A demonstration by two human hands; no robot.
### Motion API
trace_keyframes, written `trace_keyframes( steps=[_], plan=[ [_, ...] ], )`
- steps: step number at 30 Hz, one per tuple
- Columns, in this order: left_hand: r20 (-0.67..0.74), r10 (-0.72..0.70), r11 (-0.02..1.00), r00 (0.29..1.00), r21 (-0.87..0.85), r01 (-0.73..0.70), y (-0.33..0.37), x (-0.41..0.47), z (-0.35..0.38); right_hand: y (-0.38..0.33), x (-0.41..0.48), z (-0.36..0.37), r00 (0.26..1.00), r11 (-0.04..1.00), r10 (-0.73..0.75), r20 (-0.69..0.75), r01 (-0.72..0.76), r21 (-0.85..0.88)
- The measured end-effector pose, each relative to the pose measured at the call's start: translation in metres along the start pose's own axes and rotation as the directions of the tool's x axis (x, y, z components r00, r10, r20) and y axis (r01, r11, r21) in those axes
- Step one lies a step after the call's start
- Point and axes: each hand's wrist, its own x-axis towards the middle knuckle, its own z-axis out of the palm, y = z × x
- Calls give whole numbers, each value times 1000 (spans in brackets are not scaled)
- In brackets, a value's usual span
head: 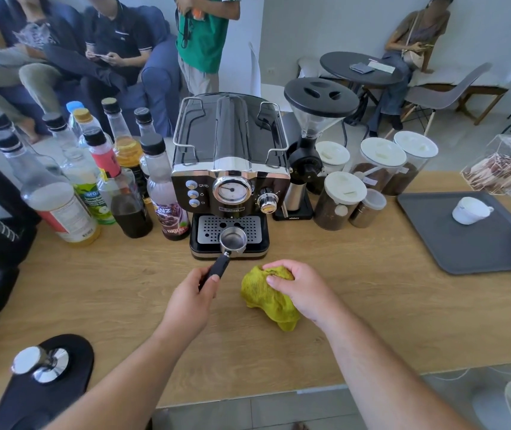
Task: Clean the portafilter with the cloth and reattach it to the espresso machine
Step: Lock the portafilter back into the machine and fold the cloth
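My left hand (pixel 194 293) grips the black handle of the portafilter (pixel 232 242), whose empty steel basket faces up just over the front of the drip tray. The black and chrome espresso machine (pixel 231 169) stands behind it on the wooden counter. To the right of the handle, my right hand (pixel 294 285) clutches a crumpled yellow-green cloth (pixel 266 301) that rests on the counter. Cloth and portafilter are apart.
Several syrup bottles (pixel 117 187) crowd the machine's left side. A coffee grinder (pixel 310 144) and lidded jars (pixel 339 200) stand on its right. A grey tray (pixel 452 243) with a white cup lies far right. A steel tamper (pixel 41 363) sits on a black mat near left. People sit behind.
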Motion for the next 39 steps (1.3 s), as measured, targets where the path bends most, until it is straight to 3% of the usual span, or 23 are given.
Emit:
trace_keyframes(
  steps=[3, 8, 14, 22, 29, 34, 35, 37, 39],
  plan=[
    [39, 48, 990, 998, 131, -53, 6, 17, -11, -3, 3, 1, 1000, 1000, -6, -15, 6, 1],
    [93, 92, 971, 991, 210, -110, 17, 50, -24, -3, 10, 4, 1000, 1000, -16, -23, 16, 1],
    [66, 200, 895, 978, 393, -210, 19, 85, -27, -13, 22, 10, 998, 999, -33, -58, 34, 17],
    [93, 242, 820, 966, 512, -255, 10, 123, -31, -16, 26, 15, 999, 999, -13, -46, 15, 39],
    [6, 383, 693, 924, 659, -292, 11, 125, -23, -12, 21, 10, 999, 997, 5, -47, -2, 79],
    [-13, 388, 627, 921, 736, -254, 18, 115, -24, -12, 17, 5, 998, 993, 11, -60, -4, 121],
    [-26, 419, 636, 907, 722, -273, 21, 109, -25, -12, 16, 3, 998, 990, 12, -60, -4, 138],
    [-74, 455, 756, 887, 559, -341, 29, 86, -24, -13, 13, -2, 999, 980, 16, -52, -6, 197],
    [6, 306, 937, 952, 176, -302, 33, 52, -15, -14, 8, -8, 1000, 956, 20, -23, -13, 292]
  ],
)
